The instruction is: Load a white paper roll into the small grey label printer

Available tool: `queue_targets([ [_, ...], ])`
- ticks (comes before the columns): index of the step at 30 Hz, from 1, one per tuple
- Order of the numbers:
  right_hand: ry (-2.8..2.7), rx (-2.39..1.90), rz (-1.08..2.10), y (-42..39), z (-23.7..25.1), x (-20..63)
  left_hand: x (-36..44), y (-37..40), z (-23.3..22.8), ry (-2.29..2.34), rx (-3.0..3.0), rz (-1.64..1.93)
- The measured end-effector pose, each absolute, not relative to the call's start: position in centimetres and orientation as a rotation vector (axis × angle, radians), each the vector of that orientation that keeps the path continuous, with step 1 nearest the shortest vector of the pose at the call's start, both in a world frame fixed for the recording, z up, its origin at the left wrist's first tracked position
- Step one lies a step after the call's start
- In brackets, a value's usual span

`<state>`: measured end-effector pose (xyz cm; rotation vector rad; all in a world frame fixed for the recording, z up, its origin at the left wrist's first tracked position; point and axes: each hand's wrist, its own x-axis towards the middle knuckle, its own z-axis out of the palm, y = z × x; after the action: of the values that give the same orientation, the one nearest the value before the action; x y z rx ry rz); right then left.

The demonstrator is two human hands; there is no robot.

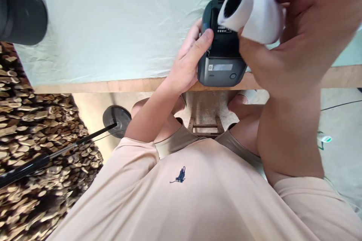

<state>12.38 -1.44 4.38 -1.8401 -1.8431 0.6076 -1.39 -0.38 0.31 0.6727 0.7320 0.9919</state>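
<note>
Fingers [202,43] of the left hand [186,64] press against the side of a dark label printer [222,69], which sits at the near edge of the cloth-covered worktop [113,26] with its lid open. Right hand [296,34] fingers clamp a white paper roll [254,9] just above the printer's open bay.

I see a pale peach short-sleeved shirt [198,203] with a small dark navy emblem [178,176] on the chest, khaki shorts [181,139], and bare forearms.
</note>
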Motion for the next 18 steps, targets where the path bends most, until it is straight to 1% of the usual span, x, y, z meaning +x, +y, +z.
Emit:
queue_targets([
  [2,-2.05,-1.613,0.353,-1.5,4.2,12.5,-1.4,-0.4,0.2,0.741,0.67,1.003],
  [3,-2.11,-1.568,0.269,-1.5,4.1,12.7,-1.4,-0.4,0.2,0.737,0.676,1.01],
  [5,-2.133,-1.604,0.212,-1.5,4.2,13.0,-1.5,-0.4,0.1,0.718,0.687,1.012],
  [11,-2.184,-1.565,0.301,-1.2,2.9,14.1,-1.7,-0.2,0.2,0.694,0.58,0.992],
  [18,-2.108,-1.24,0.288,-1.1,0.9,14.1,-2.0,-0.3,0.2,0.694,0.79,0.961],
])
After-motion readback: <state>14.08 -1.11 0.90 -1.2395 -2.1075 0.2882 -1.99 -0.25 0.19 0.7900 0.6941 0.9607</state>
